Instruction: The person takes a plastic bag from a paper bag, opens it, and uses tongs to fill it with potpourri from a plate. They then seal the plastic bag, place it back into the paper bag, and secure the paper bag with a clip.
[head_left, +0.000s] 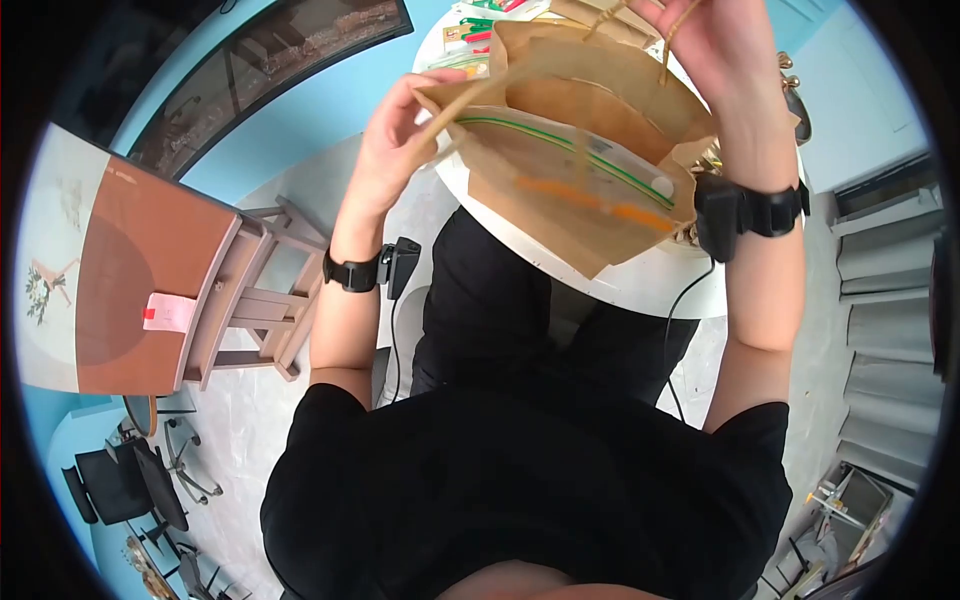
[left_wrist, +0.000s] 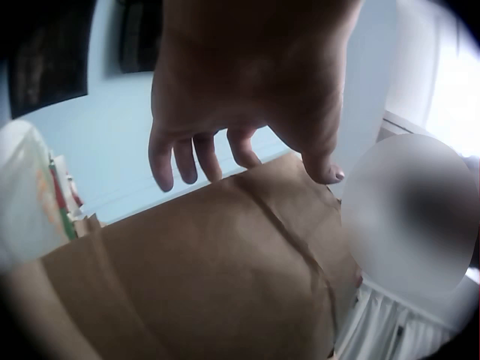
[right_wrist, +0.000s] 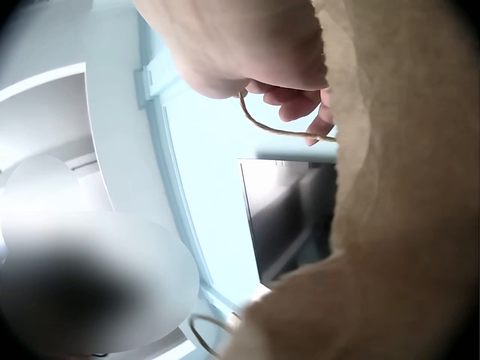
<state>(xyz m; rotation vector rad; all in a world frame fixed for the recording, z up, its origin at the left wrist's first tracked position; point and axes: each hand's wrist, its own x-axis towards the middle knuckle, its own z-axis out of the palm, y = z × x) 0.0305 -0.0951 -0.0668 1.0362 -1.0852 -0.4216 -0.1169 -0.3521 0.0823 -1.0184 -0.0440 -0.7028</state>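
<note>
A brown paper bag (head_left: pixel 535 220) tilts over the white round table, its mouth toward the head camera. A clear zip bag (head_left: pixel 600 165) with a green seal strip and a blurred orange streak overlaps its near side. My left hand (head_left: pixel 385 150) is at the bag's left corner; in the left wrist view, its loosely spread fingers (left_wrist: pixel 184 161) reach the top edge and the thumb lies by the corner. My right hand (head_left: pixel 725 50) is raised at the far right, holding a twisted cord handle (right_wrist: pixel 277 132) in curled fingers; the bag hides part of it there.
Small colourful packs (head_left: pixel 470 35) lie on the white table (head_left: pixel 570 265) behind the paper bag. More brown paper (head_left: pixel 605 20) shows beyond it. A wooden easel-like stand (head_left: pixel 265 300) with a large painted board is to the left. Cables hang from both wrist cameras.
</note>
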